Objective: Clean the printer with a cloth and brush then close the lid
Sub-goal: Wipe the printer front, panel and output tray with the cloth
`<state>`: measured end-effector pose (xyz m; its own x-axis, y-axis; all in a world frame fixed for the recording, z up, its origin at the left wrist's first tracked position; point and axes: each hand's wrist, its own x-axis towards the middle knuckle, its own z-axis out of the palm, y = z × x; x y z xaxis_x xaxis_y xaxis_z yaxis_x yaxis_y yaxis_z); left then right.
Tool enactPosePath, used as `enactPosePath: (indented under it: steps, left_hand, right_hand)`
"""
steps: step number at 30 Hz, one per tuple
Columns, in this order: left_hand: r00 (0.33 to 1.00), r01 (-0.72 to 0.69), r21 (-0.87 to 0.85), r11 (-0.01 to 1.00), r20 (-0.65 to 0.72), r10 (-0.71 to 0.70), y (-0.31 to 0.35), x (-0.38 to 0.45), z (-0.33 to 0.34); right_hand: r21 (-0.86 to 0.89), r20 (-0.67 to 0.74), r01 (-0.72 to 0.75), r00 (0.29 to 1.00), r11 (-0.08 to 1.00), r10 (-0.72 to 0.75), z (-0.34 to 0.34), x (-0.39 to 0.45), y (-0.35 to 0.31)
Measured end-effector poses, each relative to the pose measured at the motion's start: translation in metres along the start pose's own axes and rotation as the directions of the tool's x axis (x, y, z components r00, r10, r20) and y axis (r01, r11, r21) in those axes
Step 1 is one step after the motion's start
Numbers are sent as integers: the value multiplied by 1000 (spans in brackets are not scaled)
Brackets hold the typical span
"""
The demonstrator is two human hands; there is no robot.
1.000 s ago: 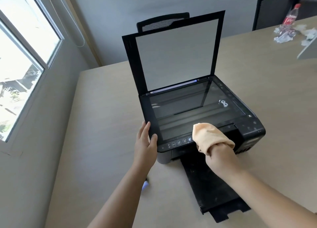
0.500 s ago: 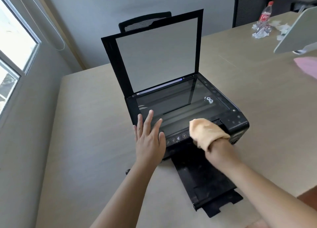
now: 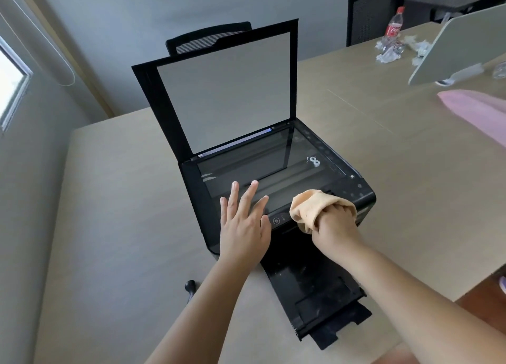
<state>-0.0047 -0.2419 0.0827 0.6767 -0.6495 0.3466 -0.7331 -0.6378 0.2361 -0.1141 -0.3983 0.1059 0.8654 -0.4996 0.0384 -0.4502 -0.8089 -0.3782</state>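
A black printer (image 3: 353, 191) stands on the beige table (image 3: 123, 199) with its scanner lid (image 3: 224, 90) raised upright and the glass (image 3: 273, 161) exposed. Its paper tray (image 3: 315, 287) sticks out toward me. My left hand (image 3: 243, 226) lies flat, fingers spread, on the printer's front left edge and the glass. My right hand (image 3: 336, 224) grips a bunched orange cloth (image 3: 309, 205) pressed on the front control panel. A dark brush handle (image 3: 190, 287) peeks out beside my left forearm on the table.
A pink cloth (image 3: 476, 109) lies at the right edge. Farther back are a white monitor back (image 3: 460, 46), a cola bottle (image 3: 393, 29) and crumpled wrappers. Two black chairs (image 3: 208, 39) stand behind the table. A window is at the left.
My left hand moved from gripping the printer's left front corner to lying flat with fingers spread on the front of the glass. The cloth hand stayed on the front panel. The view shifted right.
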Motion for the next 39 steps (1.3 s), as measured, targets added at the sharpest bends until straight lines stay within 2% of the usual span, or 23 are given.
enactPosePath:
  steps: [3, 6, 10, 16, 18, 21, 25, 29, 32, 35, 36, 39]
  left_hand:
    - [1000, -20, -13, 1000, -16, 19, 0, -1, 0]
    - [999, -25, -46, 999, -39, 23, -1, -2, 1]
    - [997, -41, -64, 997, -70, 37, -1, -2, 2]
    - [995, -45, -74, 996, -89, 39, -2, -3, 3]
    - [995, -49, -81, 996, -87, 41, -3, -3, 3]
    - [995, -49, -112, 993, -88, 39, -4, -3, 3]
    - [998, -45, -119, 992, -54, 39, 2, 2, 4]
    - [998, -62, -127, 990, -25, 59, 15, 11, 7]
    - [998, -67, -115, 991, 10, 68, 23, 17, 8]
    - [998, -55, -86, 995, 32, 58, 20, 19, 8]
    - [998, -47, -78, 996, 32, 49, 18, 19, 9]
    - [999, -10, -67, 998, 34, 12, 14, 18, 10]
  right_hand:
    - [10, 67, 2, 998, 1000, -2, 0, 3, -3]
    - [40, 56, 0, 998, 999, -2, 3, 5, -12]
    - [33, 116, 68, 991, 997, -71, 6, 9, -14]
    - [-25, 92, 51, 995, 998, -48, -6, 7, 18]
    - [-62, 32, 71, 997, 995, -69, -2, 4, 30]
    - [-102, -106, -19, 994, 995, 8, 3, 2, 48]
    - [-109, -93, -89, 992, 990, 79, 12, -2, 34]
    - [-166, -9, 93, 995, 982, -96, 21, -7, 1]
    - [-152, -49, 13, 999, 988, -21, 10, -6, 8]
    - [-238, -73, -191, 981, 952, 178, -7, 2, 23]
    - [-240, -62, -218, 976, 946, 210, -7, 6, 25]
    - [-182, 1, -166, 986, 969, 169, 1, 8, 10]
